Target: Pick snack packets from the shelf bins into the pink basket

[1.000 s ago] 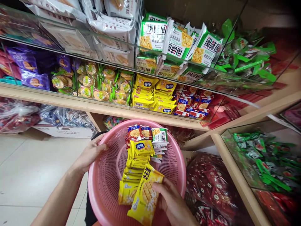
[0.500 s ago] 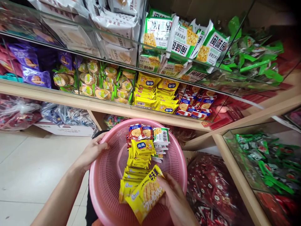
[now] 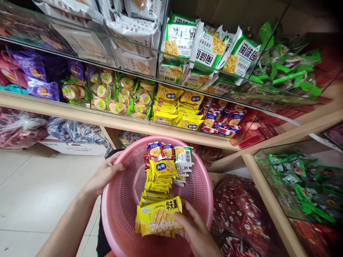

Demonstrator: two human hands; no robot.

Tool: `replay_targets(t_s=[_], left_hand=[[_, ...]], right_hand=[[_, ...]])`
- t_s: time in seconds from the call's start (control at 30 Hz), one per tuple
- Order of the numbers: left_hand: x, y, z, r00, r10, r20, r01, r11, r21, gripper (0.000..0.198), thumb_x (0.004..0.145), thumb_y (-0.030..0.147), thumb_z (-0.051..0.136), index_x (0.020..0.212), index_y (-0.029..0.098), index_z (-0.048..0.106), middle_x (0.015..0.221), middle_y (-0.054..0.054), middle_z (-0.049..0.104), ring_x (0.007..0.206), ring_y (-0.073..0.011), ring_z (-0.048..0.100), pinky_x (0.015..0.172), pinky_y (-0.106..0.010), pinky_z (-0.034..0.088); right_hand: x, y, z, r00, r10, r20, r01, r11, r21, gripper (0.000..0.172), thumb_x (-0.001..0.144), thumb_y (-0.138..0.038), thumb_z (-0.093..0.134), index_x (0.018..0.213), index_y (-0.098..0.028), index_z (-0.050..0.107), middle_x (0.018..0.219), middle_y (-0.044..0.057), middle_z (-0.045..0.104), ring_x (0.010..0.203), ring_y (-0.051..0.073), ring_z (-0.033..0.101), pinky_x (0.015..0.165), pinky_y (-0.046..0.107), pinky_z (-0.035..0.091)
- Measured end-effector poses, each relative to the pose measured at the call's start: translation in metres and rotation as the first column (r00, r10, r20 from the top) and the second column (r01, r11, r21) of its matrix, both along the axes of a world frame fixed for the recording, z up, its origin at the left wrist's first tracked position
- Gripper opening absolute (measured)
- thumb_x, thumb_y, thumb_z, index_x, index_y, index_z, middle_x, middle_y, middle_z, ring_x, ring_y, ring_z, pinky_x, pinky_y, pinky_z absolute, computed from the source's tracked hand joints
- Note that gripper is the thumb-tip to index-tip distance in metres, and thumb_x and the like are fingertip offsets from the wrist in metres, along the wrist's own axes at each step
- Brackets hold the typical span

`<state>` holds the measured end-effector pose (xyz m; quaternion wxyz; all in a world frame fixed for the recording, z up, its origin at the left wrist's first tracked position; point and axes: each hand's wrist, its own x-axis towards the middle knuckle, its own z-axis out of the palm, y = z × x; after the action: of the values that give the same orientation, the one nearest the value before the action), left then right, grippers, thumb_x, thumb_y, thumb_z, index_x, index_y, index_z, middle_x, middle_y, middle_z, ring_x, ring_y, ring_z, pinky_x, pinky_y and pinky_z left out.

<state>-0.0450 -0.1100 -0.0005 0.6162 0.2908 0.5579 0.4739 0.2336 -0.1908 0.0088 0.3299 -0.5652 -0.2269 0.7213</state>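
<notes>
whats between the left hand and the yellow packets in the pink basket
Only the pink plastic basket's mesh lies between the left hand and the yellow packets, as the head view shows.

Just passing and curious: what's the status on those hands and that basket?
Left hand gripping rim of pink plastic basket. Right hand holding yellow waffle-biscuit packet over stacked snack packets. Glass display shelves ahead.

Bare left hand (image 3: 105, 173) and bare right hand (image 3: 194, 228) curled in a firm grip, low in front of the body.
The long, slim left forearm (image 3: 68, 223) rose from the lower left corner, its fingers (image 3: 118, 166) closed together and pointing right. The right hand entered from the bottom edge, its fingers (image 3: 184, 218) bent and pointing left, its wrist (image 3: 211, 250) partly cut off by the frame.
</notes>
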Motion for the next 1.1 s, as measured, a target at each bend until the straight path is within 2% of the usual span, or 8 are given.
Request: replay_targets(t_s=[0.2,0.3,0.47,0.63,0.83,0.97,1.03,1.1], left_hand=[[0.0,-0.001,0.002,1.0,0.004,-0.022,-0.004,1.0,-0.005,0.056,0.058,0.014,0.064,0.113,0.021,0.063,0.077,0.003,0.068,0.067,-0.0168,0.059,0.06,-0.022,0.046],[0.0,-0.001,0.002,1.0,0.001,-0.028,-0.001,1.0,0.002,0.056,0.059,0.014,0.064,0.114,0.021,0.061,0.079,0.003,0.067,0.068,-0.0172,0.059,0.06,-0.023,0.046],[-0.001,0.0,0.001,1.0,0.0,-0.029,-0.001,1.0,-0.018,0.054,0.059,0.013,0.064,0.112,0.02,0.062,0.074,0.003,0.067,0.066,-0.0164,0.057,0.059,-0.022,0.046],[0.0,-0.002,0.003,1.0,-0.005,-0.007,0.005,1.0,-0.021,0.055,0.062,0.014,0.064,0.116,0.021,0.06,0.078,0.003,0.068,0.069,-0.0171,0.06,0.062,-0.022,0.048],[0.001,-0.003,0.006,1.0,-0.003,0.011,0.003,0.999,-0.033,0.062,0.063,0.012,0.062,0.124,0.023,0.055,0.078,0.003,0.069,0.065,-0.0186,0.062,0.059,-0.024,0.048],[-0.003,-0.003,-0.001,0.999,-0.022,-0.034,0.02,0.999,-0.035,0.066,0.064,0.017,0.063,0.129,0.021,0.051,0.073,0.002,0.068,0.066,-0.02,0.062,0.061,-0.026,0.049],[-0.007,-0.002,-0.006,0.994,0.035,-0.103,-0.037,0.999,-0.019,0.066,0.063,0.024,0.064,0.128,0.019,0.053,0.064,0.004,0.065,0.064,-0.0211,0.062,0.062,-0.028,0.05],[-0.01,0.0,-0.01,0.989,0.067,-0.133,-0.065,0.998,0.022,0.062,0.057,0.027,0.07,0.118,0.019,0.061,0.063,0.003,0.065,0.073,-0.0255,0.065,0.069,-0.031,0.052]], right_hand=[[-0.008,-0.005,-0.001,0.995,0.089,0.033,-0.092,0.99,0.108,0.046,0.065,-0.047,0.075,0.105,-0.025,0.066,0.104,0.006,0.07,0.097,0.026,0.064,0.083,0.037,0.051],[-0.005,-0.006,-0.007,0.955,0.227,0.192,-0.272,0.929,0.252,0.039,0.073,-0.048,0.067,0.101,-0.02,0.066,0.096,0.006,0.071,0.092,0.025,0.064,0.082,0.033,0.051],[0.011,-0.002,-0.014,0.7,0.403,0.59,-0.62,0.753,0.221,0.023,0.079,-0.033,0.058,0.096,-0.019,0.063,0.093,0.005,0.071,0.09,0.022,0.064,0.079,0.027,0.048],[0.017,0.0,-0.015,0.517,0.433,0.739,-0.736,0.665,0.125,0.042,0.077,-0.026,0.056,0.119,-0.025,0.055,0.118,0.005,0.067,0.106,0.025,0.063,0.088,0.031,0.045],[0.015,0.004,-0.019,0.294,0.441,0.848,-0.801,0.597,-0.033,0.059,0.069,-0.026,0.065,0.126,-0.028,0.054,0.105,0.008,0.072,0.09,0.03,0.069,0.074,0.032,0.048],[0.034,0.047,0.03,0.306,0.207,0.929,-0.76,0.641,0.107,0.059,0.07,-0.04,0.069,0.126,-0.031,0.054,0.079,0.002,0.073,0.073,0.026,0.07,0.065,0.03,0.05],[0.045,0.078,0.08,0.378,-0.055,0.924,-0.743,0.578,0.338,0.05,0.082,-0.046,0.058,0.128,-0.031,0.049,0.085,0.001,0.072,0.076,0.021,0.069,0.068,0.03,0.052],[0.051,0.105,0.139,0.427,-0.359,0.83,-0.711,0.434,0.553,0.038,0.087,-0.044,0.053,0.123,-0.032,0.049,0.087,-0.002,0.07,0.079,0.017,0.068,0.072,0.027,0.052]])
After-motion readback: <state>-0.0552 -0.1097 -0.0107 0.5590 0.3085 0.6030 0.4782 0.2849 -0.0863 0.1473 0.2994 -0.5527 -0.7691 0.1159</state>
